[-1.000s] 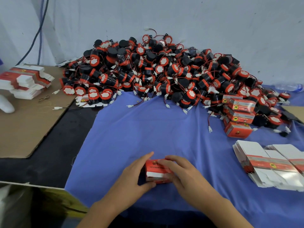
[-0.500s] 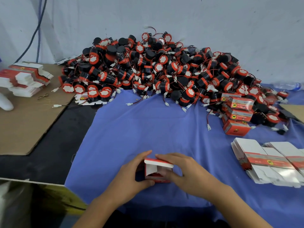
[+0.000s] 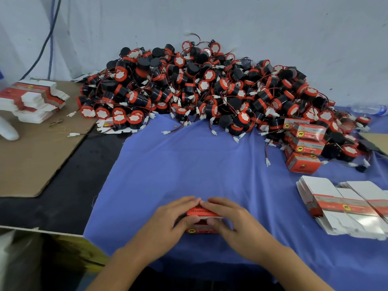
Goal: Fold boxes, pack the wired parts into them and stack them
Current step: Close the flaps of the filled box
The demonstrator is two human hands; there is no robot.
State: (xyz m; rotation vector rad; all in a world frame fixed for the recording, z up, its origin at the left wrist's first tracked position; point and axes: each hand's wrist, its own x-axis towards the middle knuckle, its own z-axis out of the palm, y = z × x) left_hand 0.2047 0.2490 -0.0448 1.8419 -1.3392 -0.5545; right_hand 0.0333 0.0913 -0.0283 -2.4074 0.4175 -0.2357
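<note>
A small red box (image 3: 202, 213) stands on the blue cloth (image 3: 189, 169) near the front edge. My left hand (image 3: 168, 225) grips its left side, fingers over the top and thumb on the front. My right hand (image 3: 233, 223) grips the right side the same way. The top of the box looks shut under my fingers. A big heap of black-and-red wired parts (image 3: 210, 91) lies along the back. Several packed red boxes (image 3: 304, 148) are stacked at the right of the heap. Flat unfolded boxes (image 3: 344, 206) lie fanned at the right.
A second pile of flat boxes (image 3: 33, 99) sits on brown cardboard (image 3: 37, 156) at the left, beside a white object (image 3: 8, 129). A clear bottle (image 3: 369, 109) lies at the far right against the wall. Bare black table (image 3: 69, 185) shows left of the cloth.
The box's white top flap, open half a second ago, is now down. Both hands have closed in over the top of the box.
</note>
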